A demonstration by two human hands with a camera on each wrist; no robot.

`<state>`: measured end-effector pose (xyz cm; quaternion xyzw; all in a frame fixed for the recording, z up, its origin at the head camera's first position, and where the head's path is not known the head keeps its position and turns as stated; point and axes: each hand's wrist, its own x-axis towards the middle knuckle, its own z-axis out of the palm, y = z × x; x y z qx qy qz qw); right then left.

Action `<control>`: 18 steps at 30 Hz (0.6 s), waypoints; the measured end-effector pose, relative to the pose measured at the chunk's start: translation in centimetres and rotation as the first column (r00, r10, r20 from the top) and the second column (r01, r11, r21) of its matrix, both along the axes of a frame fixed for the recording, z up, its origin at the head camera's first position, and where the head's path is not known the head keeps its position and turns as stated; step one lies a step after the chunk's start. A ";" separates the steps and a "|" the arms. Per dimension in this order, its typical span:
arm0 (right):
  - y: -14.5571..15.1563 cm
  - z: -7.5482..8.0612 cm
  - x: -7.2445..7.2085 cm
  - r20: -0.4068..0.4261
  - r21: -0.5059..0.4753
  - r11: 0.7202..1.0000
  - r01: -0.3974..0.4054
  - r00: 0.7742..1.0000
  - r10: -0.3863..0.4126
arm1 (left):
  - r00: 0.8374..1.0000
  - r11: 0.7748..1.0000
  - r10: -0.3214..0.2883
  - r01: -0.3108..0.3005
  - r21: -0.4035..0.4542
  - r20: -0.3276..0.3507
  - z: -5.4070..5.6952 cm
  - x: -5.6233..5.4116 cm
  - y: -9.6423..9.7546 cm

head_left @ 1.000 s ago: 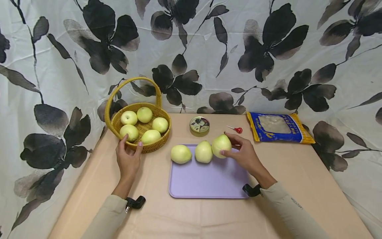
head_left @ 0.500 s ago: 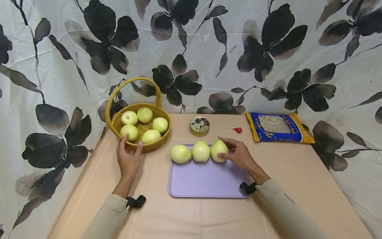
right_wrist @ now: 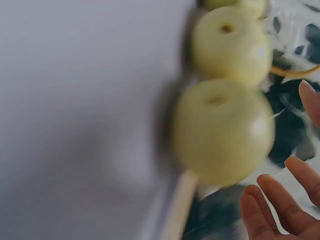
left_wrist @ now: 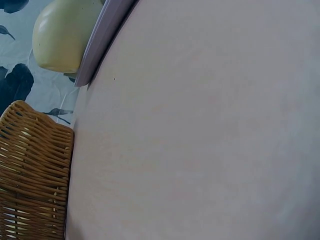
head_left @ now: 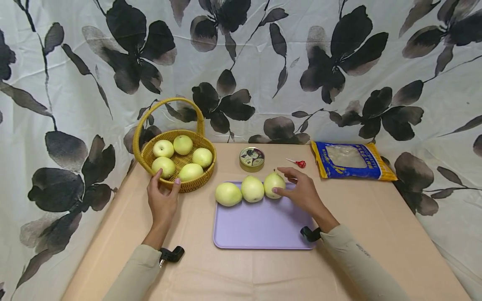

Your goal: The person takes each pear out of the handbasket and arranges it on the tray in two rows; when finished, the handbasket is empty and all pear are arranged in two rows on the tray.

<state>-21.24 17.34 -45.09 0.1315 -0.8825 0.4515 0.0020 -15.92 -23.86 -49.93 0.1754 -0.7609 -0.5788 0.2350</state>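
Observation:
Three pale green pears stand in a row along the back edge of a lilac tray (head_left: 260,228): a left pear (head_left: 228,194), a middle pear (head_left: 252,189) and a right pear (head_left: 274,184) with its stem up. My right hand (head_left: 301,190) is beside the right pear, thumb and fingers spread; in the right wrist view the fingers (right_wrist: 280,200) stand apart from it. My left hand (head_left: 162,200) touches the front rim of a yellow wicker basket (head_left: 196,183), thumb and index finger spread along it. Several more pears, such as a pear (head_left: 191,172), lie inside the basket.
Behind the tray stands a round patterned tin (head_left: 252,159). A small red-headed item (head_left: 300,164) with a thin pale shaft lies right of it. Further right is a blue and yellow bag (head_left: 352,161). A flowered cloth (head_left: 263,62) hangs behind the table.
My right hand has set the right pear down upright on the tray beside the middle pear, then loosened its fingers from it. The middle pear has shifted slightly left. The left hand stays at the basket.

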 end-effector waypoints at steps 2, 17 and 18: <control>-1.1 1.0 0.0 -0.059 -0.007 1.000 -0.014 0.998 0.013 | 1.000 1.000 0.003 -0.003 0.000 -0.003 0.0 0.0 0.0; -12.3 6.3 -2.9 -0.211 -0.084 0.967 -0.241 0.953 0.220 | 1.000 1.000 -0.007 0.007 0.007 0.006 0.1 0.1 0.0; -13.1 6.5 -3.2 -0.211 -0.075 0.965 -0.253 0.949 0.232 | 1.000 1.000 -0.006 0.006 0.008 0.007 0.1 0.1 0.0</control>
